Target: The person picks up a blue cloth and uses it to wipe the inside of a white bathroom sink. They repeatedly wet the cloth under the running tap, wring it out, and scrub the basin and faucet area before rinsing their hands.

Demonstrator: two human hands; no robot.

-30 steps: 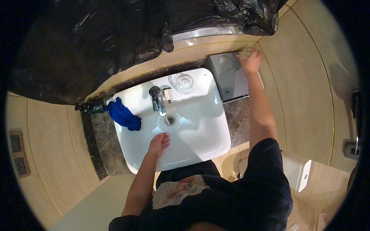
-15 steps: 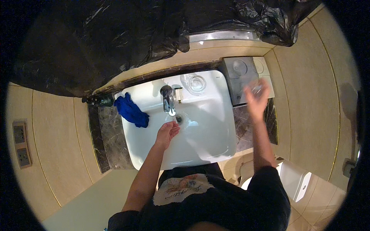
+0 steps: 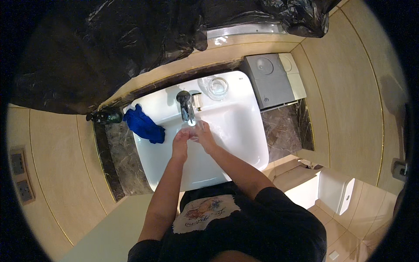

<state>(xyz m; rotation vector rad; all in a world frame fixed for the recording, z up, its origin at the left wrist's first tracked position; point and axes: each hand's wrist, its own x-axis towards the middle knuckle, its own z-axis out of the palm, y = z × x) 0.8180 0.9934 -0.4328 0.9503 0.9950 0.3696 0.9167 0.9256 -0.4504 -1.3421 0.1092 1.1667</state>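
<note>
At the white washbasin (image 3: 205, 168), both of my hands meet under the chrome tap (image 3: 186, 107). My right hand (image 3: 206, 136) curls around a small see-through object (image 3: 196, 131); its exact kind cannot be made out. From the other side, my left hand (image 3: 180, 143) has bent fingers against the same object. The tap's spout ends just above it. A crumpled blue cloth (image 3: 144, 125) hangs over the basin's left rim. On the back ledge rests a round clear glass dish (image 3: 217, 88), right of a small pale upright item (image 3: 197, 101) beside the tap.
Grey and cream boxes (image 3: 271, 81) stand on the dark marble counter (image 3: 281, 129) at right. A dark green bottle (image 3: 107, 116) lies at the back left corner. Black plastic sheeting (image 3: 131, 35) covers the wall above. A white toilet (image 3: 334, 190) is at lower right.
My right hand has come from over the boxes at right, down and left to the tap, bringing the see-through object. My left hand has stayed under the tap and now touches it.
</note>
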